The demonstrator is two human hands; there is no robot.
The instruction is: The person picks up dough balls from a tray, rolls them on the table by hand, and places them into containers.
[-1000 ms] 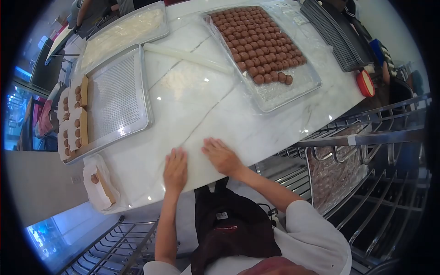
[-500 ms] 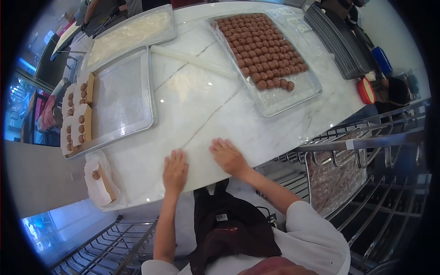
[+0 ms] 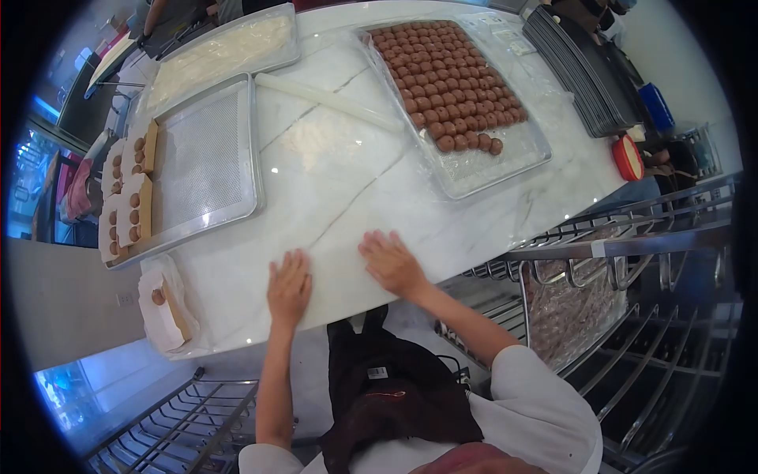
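Observation:
Both hands lie palm down at the near edge of the white marble table (image 3: 339, 197). My left hand (image 3: 289, 289) rests with its fingers stretched out on the bare stone. Some distance to its right, my right hand (image 3: 392, 265) is also flat, fingers slightly spread. Whether anything lies under either palm is hidden. Left of my left hand sits a paper-lined carton (image 3: 167, 316) with a brown ball (image 3: 158, 297) in it. Beyond my right hand, a plastic-lined tray (image 3: 513, 162) carries rows of brown balls (image 3: 450, 87).
A perforated metal tray (image 3: 209, 174) holds cartons of brown balls at its left side. Behind it is a plastic-covered tray (image 3: 229, 51). A pale rolling pin (image 3: 328, 101) lies mid-table. Black trays (image 3: 572, 75) and a red tub (image 3: 628, 158) stand right. Metal racks (image 3: 632, 261) flank me.
My left hand has slid a little to the left, so the two hands are farther apart. My right hand has barely moved. The whole view has shifted slightly.

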